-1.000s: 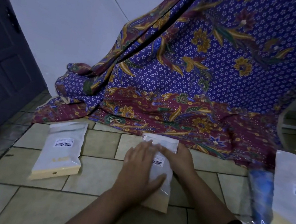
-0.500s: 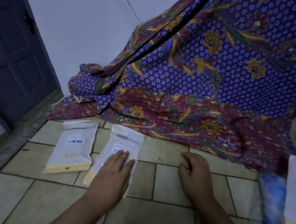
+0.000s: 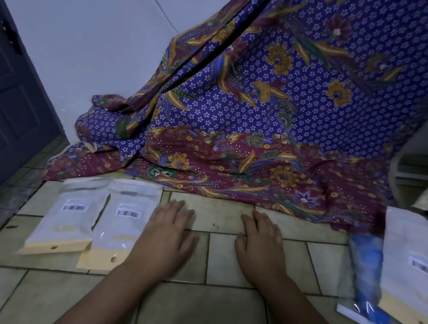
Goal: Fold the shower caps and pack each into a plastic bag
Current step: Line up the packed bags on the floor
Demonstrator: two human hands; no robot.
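Plastic bag (image 3: 63,221) with pale contents, second filled bag (image 3: 120,227) touching it

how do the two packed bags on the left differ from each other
The far-left bag lies clear of both hands; the second bag lies right beside the left hand. The second bag sits slightly nearer the person than the far-left bag. Both lie flat, barcode up, cream strip toward the person.

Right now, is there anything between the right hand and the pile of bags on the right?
Nothing visible. Only bare floor tiles lie between the right hand and the pile of bags; the hand holds nothing.
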